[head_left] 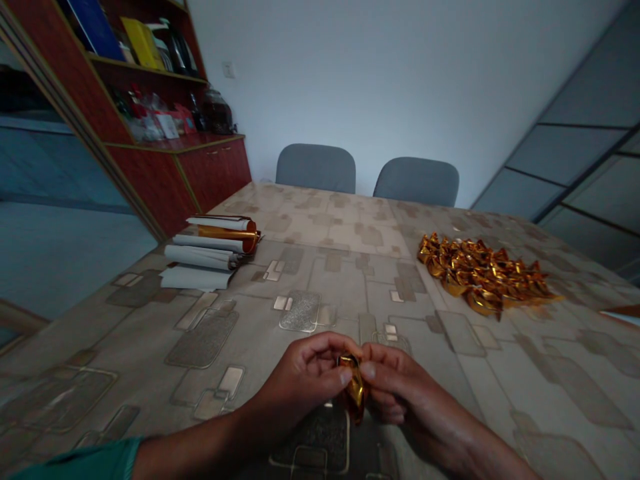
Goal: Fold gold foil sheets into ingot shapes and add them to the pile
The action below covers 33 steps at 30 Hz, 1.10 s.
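Between my two hands, above the near part of the table, is a small folded piece of gold foil paper (pixel 355 390). My left hand (pixel 317 367) pinches its left side with thumb and fingers. On the other side, my right hand (pixel 393 380) grips the upper right edge, its fingertips almost meeting the left ones. Part of the foil piece is hidden behind the fingers. Off to the right lies a cluster of several folded gold foil pieces (pixel 480 270), set close together. At the left are rolled or curved gold-and-white paper sheets (pixel 207 257) in a pile.
A patterned cloth covers the table (pixel 330 280). Two grey chairs, a left one (pixel 316 167) and a right one (pixel 417 180), stand at its far edge by the wall. A red-brown cabinet (pixel 215 170) with bottles and bags is at the back left. A paper corner (pixel 623 315) shows at the right edge.
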### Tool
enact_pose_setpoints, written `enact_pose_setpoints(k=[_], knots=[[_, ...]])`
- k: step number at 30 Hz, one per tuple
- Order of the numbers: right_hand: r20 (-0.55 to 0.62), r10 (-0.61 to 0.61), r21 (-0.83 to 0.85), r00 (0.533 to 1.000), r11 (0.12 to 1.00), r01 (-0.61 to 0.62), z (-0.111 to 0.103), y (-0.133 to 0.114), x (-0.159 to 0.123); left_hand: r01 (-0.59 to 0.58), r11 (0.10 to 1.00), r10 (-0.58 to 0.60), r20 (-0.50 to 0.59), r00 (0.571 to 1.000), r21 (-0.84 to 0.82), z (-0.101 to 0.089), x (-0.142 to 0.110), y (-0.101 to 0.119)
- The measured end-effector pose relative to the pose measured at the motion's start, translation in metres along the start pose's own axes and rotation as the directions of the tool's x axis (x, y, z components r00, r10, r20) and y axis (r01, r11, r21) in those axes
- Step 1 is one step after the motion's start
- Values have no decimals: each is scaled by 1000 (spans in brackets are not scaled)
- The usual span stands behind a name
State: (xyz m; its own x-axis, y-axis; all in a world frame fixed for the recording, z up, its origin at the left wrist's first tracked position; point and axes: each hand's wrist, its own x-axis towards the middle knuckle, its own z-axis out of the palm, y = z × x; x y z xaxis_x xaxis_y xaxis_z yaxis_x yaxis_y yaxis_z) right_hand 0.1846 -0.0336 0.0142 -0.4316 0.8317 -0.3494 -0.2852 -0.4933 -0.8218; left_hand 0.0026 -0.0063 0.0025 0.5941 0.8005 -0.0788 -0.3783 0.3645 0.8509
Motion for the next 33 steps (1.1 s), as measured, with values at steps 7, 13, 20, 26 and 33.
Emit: enact_pose_setpoints(k=[7, 13, 20, 26, 33], knots=[[75, 33, 98, 997, 994, -40, -4, 2, 1, 37, 999, -36, 48, 998, -32, -2, -2, 1], [111, 33, 142, 993, 989, -49, -3, -2, -1, 25, 999, -23, 78, 997, -22, -5, -4, 2], [97, 11, 53, 995, 998, -16, -3, 0, 0, 31, 995, -40, 96, 995, 96, -5, -2, 5], [48, 29, 62, 998, 998, -32, -2, 0, 1, 44, 994, -54, 99, 994, 103, -4, -2, 8], [64, 18, 91, 998, 996, -23, -3, 2, 1, 10, 971, -12, 6, 1000, 238, 0, -3, 12]])
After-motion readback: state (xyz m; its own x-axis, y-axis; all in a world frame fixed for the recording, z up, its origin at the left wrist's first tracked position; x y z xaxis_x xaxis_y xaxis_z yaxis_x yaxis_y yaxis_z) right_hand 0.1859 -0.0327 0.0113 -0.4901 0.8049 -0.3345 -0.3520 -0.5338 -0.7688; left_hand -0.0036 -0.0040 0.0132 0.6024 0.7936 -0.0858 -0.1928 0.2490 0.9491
